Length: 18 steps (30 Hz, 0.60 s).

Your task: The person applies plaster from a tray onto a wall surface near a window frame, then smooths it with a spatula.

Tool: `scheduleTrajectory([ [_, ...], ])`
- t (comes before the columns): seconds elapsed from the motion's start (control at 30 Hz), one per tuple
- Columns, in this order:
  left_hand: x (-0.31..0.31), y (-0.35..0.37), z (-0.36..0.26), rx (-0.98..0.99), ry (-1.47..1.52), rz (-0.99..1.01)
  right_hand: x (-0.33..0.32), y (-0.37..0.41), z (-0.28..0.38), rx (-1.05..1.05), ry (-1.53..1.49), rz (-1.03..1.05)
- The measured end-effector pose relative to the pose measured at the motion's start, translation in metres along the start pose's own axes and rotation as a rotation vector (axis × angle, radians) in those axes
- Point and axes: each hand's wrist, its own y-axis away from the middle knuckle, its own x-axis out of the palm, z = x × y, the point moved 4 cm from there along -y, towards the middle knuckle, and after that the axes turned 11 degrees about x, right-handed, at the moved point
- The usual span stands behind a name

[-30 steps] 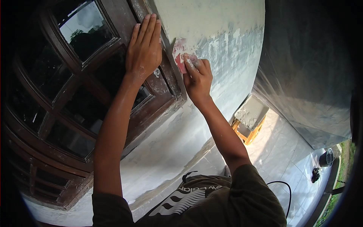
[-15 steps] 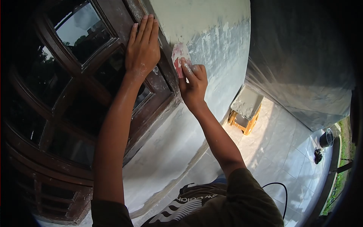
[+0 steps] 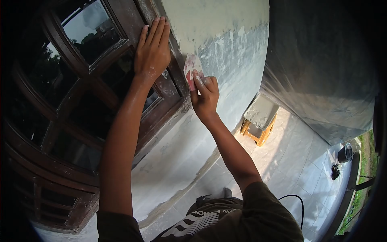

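Observation:
My left hand [image 3: 153, 52] lies flat on the dark wooden window frame [image 3: 139, 18], its fingers stretched out. In my right hand [image 3: 206, 94] is a putty scraper [image 3: 192, 64], a thin flat blade smeared white and pinkish red. Thumb and fingers pinch it, and the blade lies at the wall beside the frame's edge. The wall [image 3: 225, 52] carries cream-white filler above and a patchy grey-blue area below. Whitish smears show on my fingers and left wrist.
A tray of wet filler [image 3: 264, 109] rests on a yellow-orange stool [image 3: 262, 137] on the tiled floor [image 3: 290, 161]. Translucent plastic sheeting [image 3: 318, 72] hangs at the right. Farther off stand a dark bucket [image 3: 345, 154] and a small black object [image 3: 335, 171].
My right hand and the scraper have slid a little way down along the frame's edge. My left hand stays on the frame. The view has shifted slightly.

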Motion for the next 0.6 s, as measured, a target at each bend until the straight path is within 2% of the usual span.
scheduleTrajectory([
  [0.13, -0.001, 0.0, 0.0, 0.006, 0.02, -0.013, 0.02, -0.035, -0.02, 0.0, 0.088, -0.039],
  [0.3, -0.002, -0.001, 0.0, 0.012, 0.029, -0.019, 0.022, 0.013, -0.01, 0.015, 0.097, 0.018],
  [0.47, -0.002, -0.001, -0.001, 0.016, 0.024, -0.016, -0.008, 0.044, -0.006, 0.086, -0.084, 0.113],
  [0.6, 0.0, 0.0, -0.001, 0.02, 0.021, -0.009, -0.005, -0.022, -0.013, 0.047, -0.069, -0.034],
])
